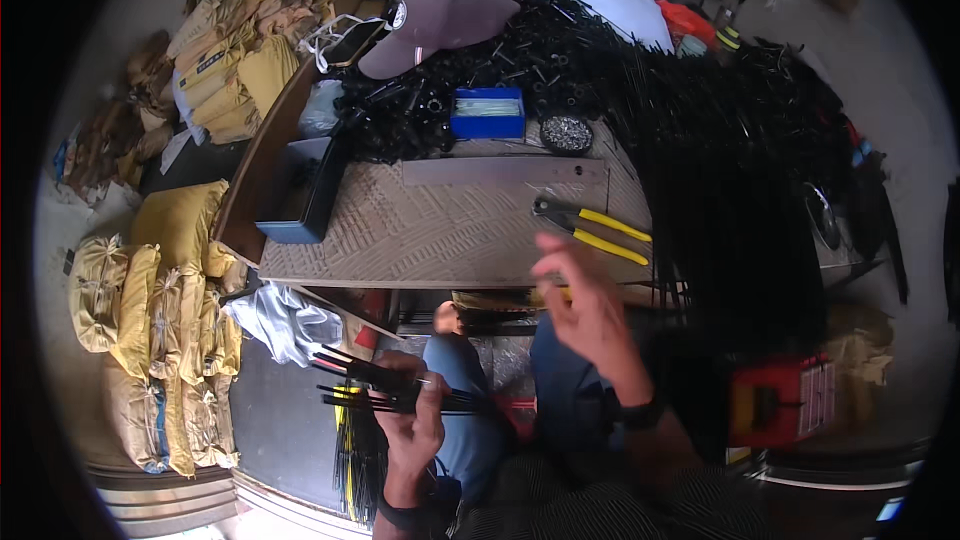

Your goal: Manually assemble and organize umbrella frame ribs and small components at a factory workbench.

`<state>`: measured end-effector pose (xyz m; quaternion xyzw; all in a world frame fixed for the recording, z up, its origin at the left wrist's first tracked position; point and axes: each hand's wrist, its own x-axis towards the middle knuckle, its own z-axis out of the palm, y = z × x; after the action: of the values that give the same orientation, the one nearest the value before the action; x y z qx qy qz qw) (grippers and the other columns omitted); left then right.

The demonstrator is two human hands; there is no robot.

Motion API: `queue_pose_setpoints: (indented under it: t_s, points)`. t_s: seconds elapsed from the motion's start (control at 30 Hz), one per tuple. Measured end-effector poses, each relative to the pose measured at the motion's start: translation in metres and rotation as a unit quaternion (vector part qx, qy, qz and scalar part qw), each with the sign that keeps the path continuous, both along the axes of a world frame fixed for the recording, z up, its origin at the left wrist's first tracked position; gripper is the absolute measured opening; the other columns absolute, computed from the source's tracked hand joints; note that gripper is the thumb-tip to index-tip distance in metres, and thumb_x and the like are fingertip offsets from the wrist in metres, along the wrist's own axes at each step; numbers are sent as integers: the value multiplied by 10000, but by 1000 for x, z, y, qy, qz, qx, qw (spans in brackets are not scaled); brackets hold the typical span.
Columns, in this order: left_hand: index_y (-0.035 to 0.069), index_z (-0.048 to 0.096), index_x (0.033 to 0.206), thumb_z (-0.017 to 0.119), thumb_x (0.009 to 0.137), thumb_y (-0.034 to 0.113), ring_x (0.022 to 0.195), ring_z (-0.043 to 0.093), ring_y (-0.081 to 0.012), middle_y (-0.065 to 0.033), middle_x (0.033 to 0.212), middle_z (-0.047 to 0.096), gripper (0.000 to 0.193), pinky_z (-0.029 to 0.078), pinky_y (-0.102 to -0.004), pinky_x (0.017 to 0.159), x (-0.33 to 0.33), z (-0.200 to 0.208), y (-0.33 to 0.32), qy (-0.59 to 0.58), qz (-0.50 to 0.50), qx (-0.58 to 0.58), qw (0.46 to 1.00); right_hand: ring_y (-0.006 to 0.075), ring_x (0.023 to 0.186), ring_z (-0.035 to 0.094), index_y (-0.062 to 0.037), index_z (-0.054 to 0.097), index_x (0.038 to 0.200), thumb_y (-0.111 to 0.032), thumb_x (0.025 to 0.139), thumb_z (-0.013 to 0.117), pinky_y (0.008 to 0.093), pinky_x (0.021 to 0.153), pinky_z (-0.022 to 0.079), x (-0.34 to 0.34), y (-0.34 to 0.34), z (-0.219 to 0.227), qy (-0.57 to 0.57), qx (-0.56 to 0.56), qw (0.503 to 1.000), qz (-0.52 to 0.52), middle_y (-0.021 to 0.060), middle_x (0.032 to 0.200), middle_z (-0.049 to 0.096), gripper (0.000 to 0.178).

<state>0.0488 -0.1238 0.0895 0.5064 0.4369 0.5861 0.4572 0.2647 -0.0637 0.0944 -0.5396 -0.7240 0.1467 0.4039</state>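
My left hand (412,410) is closed round a bunch of thin black rods (365,380), held low over my left knee. The rods' ends stick out to the left. My right hand (585,300), slightly blurred, is raised at the table's front edge with its fingers stretched out and apart, and I see nothing in it. Just beyond its fingertips lie pliers with yellow handles (610,235). A flat metal ruler-like strip (500,172) rests behind them on the worktable (400,240).
Behind the strip stand a blue box (487,115) and a round dish of small metal pieces (566,134). An open dark-blue bin (300,190) is at the left. Black parts (720,170) heap up at the back and right; a cap (450,20) lies on top. Yellow sacks (160,330) stand left.
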Motion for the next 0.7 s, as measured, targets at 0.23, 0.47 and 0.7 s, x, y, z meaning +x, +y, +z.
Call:
queue_pose_setpoints:
  t_s: [0.23, 0.47, 0.7]
  points:
    - [10, 461, 842, 561, 821, 15, 630, 463, -108, -46, 757, 450, 103, 381, -225, 570, 12, 1, 5, 50, -131, 10, 990, 288, 895, 529, -63, 520, 899, -207, 696, 677, 412, 880, 355, 51, 29, -9, -249, 50, 934, -250, 115, 980, 568, 295]
    - [8, 414, 808, 510, 828, 1, 656, 484, -152, -85, 734, 468, 98, 397, -283, 603, 3, -4, 9, 98, -166, 88, 977, 262, 750, 525, -50, 545, 690, -252, 691, 670, 395, 752, 397, 31, 24, -7, -317, 127, 913, -222, 96, 719, 515, 237]
    - [27, 409, 827, 562, 803, -5, 652, 454, -146, -63, 737, 449, 158, 397, -277, 584, -7, -6, 2, 82, -189, 86, 975, 226, 715, 574, -25, 558, 947, -92, 797, 587, 320, 638, 459, 12, -45, 25, 401, -195, 893, 63, 119, 813, 534, 167]
